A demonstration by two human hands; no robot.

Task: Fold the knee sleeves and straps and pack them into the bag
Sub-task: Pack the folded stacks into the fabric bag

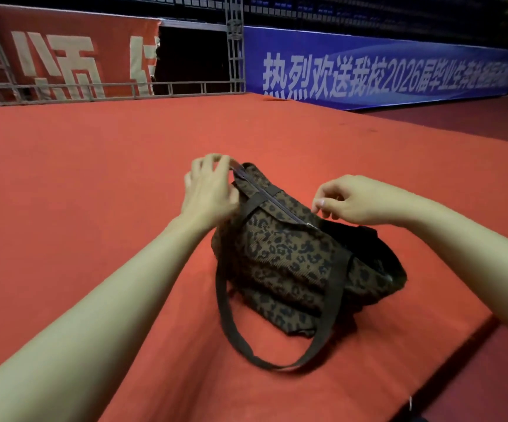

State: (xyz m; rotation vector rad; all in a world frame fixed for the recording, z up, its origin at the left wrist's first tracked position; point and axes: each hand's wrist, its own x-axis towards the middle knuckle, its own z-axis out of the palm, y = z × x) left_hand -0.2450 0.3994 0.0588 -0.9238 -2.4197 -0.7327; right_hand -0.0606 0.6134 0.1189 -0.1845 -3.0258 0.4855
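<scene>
Leopard-print bag (289, 263) sits on red carpeted platform (94, 184), centre-right, its brown strap (231, 336) looping toward the near side. Left hand (210, 190) grips far-left end of the bag's top edge, fingers curled around it. Right hand (350, 199) hovers at the zipper (277, 205) on the right end, fingers pinched together; whether they hold the zipper pull, cannot tell. Blue banner (383, 74) and red banner (63, 62) stand far behind.

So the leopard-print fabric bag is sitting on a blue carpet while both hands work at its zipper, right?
Not quite: the head view shows the brown leopard-print fabric bag on a red carpet, not blue. Left hand and right hand are both at its zipper.
</scene>
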